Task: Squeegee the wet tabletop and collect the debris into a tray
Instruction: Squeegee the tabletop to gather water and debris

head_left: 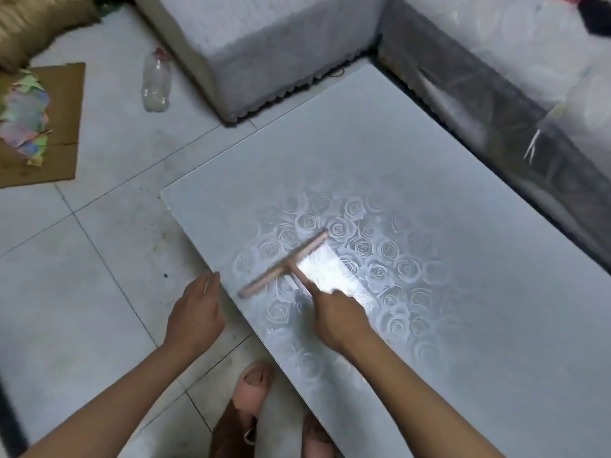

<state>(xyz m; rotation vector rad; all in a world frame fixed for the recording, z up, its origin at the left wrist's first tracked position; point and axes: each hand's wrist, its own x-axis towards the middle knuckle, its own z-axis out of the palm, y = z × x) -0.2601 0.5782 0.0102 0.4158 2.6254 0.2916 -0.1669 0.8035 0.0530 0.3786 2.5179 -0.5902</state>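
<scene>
A pink T-shaped squeegee [284, 264] lies with its blade on the grey tabletop [429, 193], which bears a rose pattern, close to the table's near left edge. My right hand [337, 317] grips the squeegee's handle from below. A bright wet glare sits on the glass just right of the handle. My left hand [196, 312] hangs beside the table's left edge, fingers straight and holding nothing, its fingertips near the rim. No tray shows in the head view.
A white sofa [264, 44] wraps the table's far and right sides. On the tiled floor at left lie a clear plastic bottle [156, 82], a cardboard sheet [64, 127] and crumpled coloured paper [24, 117]. My feet in pink slippers [253, 388] stand below the table's edge.
</scene>
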